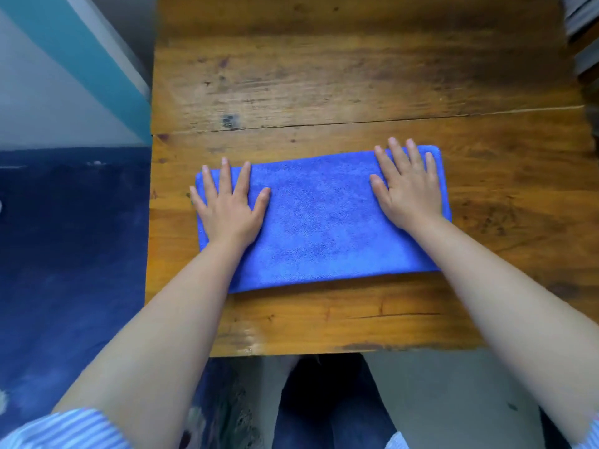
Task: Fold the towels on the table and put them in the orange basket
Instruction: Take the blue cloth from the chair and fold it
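Flat hands on the folded blue terry towel (319, 218)

Left hand (228, 207) and right hand (408, 189) press its ends, fingers straight, gripping nothing; bare wooden bench (324, 76) beyond.

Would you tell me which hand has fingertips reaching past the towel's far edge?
The right hand: its fingertips overhang the blue towel; the left hand lies wholly on it.

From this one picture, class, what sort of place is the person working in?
Probably a plain room at home, though that is uncertain: a worn wooden table, a blue towel being pressed flat on it, and a painted white and teal wall beside it.
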### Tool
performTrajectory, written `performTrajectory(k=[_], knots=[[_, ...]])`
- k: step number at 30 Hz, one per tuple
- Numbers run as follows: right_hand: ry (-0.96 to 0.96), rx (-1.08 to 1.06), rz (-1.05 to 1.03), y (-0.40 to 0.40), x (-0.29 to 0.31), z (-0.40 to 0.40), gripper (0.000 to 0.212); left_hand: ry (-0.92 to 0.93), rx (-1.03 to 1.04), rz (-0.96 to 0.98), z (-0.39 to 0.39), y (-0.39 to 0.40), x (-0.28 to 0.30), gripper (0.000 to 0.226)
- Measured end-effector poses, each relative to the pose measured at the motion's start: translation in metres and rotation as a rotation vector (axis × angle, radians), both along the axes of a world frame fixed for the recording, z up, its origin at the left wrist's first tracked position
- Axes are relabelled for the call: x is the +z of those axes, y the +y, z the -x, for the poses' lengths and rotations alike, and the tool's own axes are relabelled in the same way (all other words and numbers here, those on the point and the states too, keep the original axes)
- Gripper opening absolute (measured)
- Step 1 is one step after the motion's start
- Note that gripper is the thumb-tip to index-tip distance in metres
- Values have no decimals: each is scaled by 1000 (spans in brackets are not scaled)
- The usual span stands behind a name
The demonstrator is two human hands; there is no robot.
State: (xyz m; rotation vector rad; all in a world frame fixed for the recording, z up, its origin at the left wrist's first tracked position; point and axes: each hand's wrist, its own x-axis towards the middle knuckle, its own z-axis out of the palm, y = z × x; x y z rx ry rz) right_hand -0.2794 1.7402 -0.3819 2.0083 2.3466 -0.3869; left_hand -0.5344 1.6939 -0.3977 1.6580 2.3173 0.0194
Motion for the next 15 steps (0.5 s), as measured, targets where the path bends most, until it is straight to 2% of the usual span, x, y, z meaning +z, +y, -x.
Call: performTrajectory(k=[3, 7, 11, 15], knots=[[47, -174, 30, 1, 1, -27, 52, -6, 109, -7, 1, 2, 2, 58], [104, -273, 57, -1, 3, -33, 53, 3, 116, 20, -1, 2, 4, 60], [180, -357, 21, -20, 14, -34, 58, 68, 68, 91, -1, 5, 10, 61], [120, -395, 13, -60, 25, -34, 61, 102, -74, 55, -19, 10, 22, 61]])
